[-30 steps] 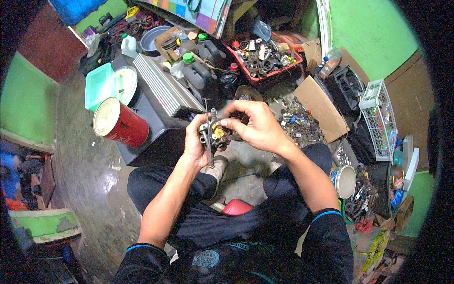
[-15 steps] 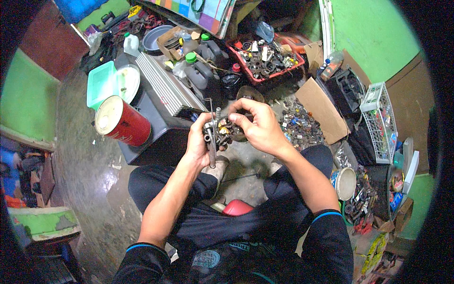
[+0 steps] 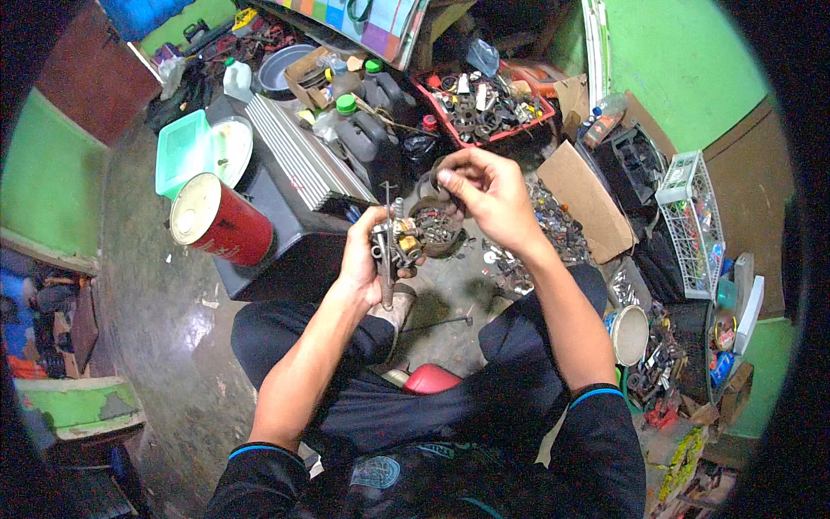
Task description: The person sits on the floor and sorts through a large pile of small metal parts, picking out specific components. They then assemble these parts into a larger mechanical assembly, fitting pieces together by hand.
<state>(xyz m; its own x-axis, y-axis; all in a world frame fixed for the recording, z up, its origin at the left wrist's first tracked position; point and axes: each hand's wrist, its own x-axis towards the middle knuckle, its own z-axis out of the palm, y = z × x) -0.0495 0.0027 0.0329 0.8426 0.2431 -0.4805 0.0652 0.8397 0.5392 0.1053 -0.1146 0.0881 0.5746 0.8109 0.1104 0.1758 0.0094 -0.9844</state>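
We've got the metal assembly (image 3: 399, 246) gripped in our left hand (image 3: 360, 259), just left of the parts bowl (image 3: 443, 251). Right hand (image 3: 491, 195): thumb near fingers, can't tell if pinching anything.

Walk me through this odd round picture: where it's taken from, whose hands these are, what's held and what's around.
There is no machine here: the wearer's own left hand and right hand are bare. The view comes from a wide camera worn on the head, looking down, so straight edges bend toward its rim. The left hand holds a small metal assembly with a yellowish bit. The right hand is raised apart from it; whether it holds anything is too blurred to tell. Nearby is a bowl of small parts, with a loose heap of parts on the floor. Farther off sits a red crate; leftward, a red can.
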